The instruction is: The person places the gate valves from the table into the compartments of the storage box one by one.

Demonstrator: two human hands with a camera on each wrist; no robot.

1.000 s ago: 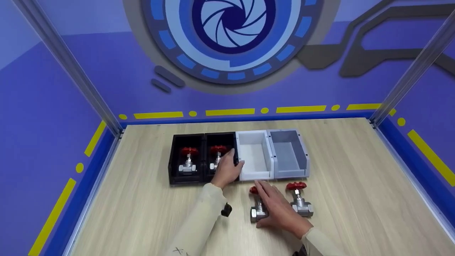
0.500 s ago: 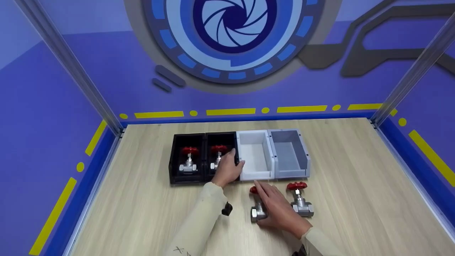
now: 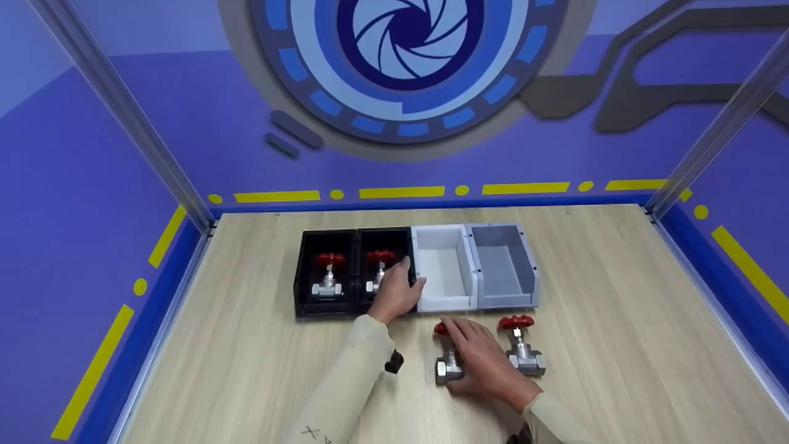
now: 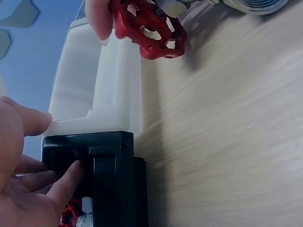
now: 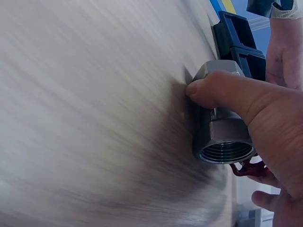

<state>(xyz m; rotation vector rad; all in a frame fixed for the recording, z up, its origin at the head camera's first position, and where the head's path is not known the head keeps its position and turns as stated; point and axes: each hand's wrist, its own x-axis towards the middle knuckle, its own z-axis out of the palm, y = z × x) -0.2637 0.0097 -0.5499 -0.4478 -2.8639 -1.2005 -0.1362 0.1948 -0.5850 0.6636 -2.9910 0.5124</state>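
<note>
My left hand (image 3: 396, 291) reaches into the second black bin (image 3: 368, 237). Its fingers lie inside while its thumb sits over the side wall beside the white bin (image 3: 442, 304), so the hand straddles that wall. A red-wheeled valve (image 3: 375, 287) stands in this bin, partly behind the hand. Before the white bin, my right hand (image 3: 490, 361) grips another gate valve (image 3: 449, 369) lying on the table; in the right wrist view the thumb presses on its metal body (image 5: 220, 130). The palm hides part of it. Close to its right is a third valve (image 3: 523, 357) with a red handwheel.
The leftmost black bin (image 3: 299, 277) contains a similar valve (image 3: 327, 287). A grey bin (image 3: 506, 301) ends the row on the right. Blue printed panels (image 3: 394, 166) and metal posts (image 3: 123, 111) enclose the wooden table (image 3: 246, 370).
Both hands keep nearly the same places and holds. The head view shifts very slightly; bins and valves stay put on the table.
</note>
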